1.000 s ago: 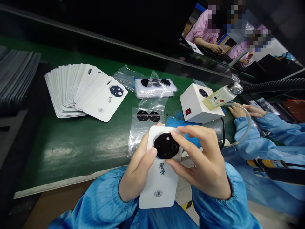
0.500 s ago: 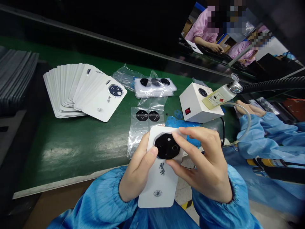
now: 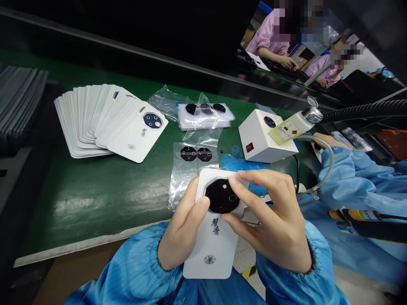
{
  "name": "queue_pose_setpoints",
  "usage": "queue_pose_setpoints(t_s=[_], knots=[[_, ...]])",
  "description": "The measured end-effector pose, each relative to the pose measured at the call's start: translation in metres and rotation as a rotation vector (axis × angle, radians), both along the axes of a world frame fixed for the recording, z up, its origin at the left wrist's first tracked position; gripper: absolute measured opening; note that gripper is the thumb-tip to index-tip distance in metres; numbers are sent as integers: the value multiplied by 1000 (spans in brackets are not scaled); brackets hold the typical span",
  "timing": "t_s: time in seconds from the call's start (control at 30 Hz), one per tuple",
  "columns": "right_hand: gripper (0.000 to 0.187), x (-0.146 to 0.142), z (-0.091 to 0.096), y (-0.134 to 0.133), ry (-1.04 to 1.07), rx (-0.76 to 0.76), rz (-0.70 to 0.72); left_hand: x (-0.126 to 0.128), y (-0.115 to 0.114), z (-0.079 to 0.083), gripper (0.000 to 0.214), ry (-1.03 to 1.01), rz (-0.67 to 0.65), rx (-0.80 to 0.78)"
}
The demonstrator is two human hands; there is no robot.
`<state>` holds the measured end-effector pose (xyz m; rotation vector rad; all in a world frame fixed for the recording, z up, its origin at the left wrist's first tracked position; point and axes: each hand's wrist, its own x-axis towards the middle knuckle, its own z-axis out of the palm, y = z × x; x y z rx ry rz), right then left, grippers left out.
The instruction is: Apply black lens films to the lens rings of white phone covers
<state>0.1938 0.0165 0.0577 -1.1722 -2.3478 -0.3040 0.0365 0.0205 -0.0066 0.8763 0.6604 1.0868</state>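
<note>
A white phone back cover (image 3: 208, 243) is upright in front of me, with dark script and a round emblem on its face. Near its top sits a black octagonal camera lens cover (image 3: 219, 199). My left hand (image 3: 181, 228) is closed around the phone cover's left side, its thumb touching the lens cover's left edge. My right hand (image 3: 270, 220) has its fingertips curled against the lens cover's right side, another finger reaching the phone cover's top corner. Just beyond, a clear film sheet (image 3: 179, 178) carries two black lens covers (image 3: 204, 154).
Fanned white phone covers (image 3: 92, 123) lie at left, and clear film packs (image 3: 203, 120) behind. At right, a bottle (image 3: 291, 127) leans over a white box (image 3: 269, 140) with a red switch. Blue film scraps (image 3: 235, 163) lie nearby. A co-worker's blue sleeve (image 3: 352, 169) is at right.
The view has shifted very slightly. Both hands keep the same hold on the phone back cover and lens cover.
</note>
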Motion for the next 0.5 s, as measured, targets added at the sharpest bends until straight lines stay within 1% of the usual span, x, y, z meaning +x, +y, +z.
queue_pose_setpoints(t_s=[0.2,0.37,0.5], knots=[[37,-1,3,-1,-13,-5,-5,0,-1,0,36,4,9,-13],[37,-1,3,-1,-20,-10,-11,2,-1,5,31,15,47,-23],[37,-1,5,-2,-20,-23,-20,3,-1,8,34,-12,29,-30]])
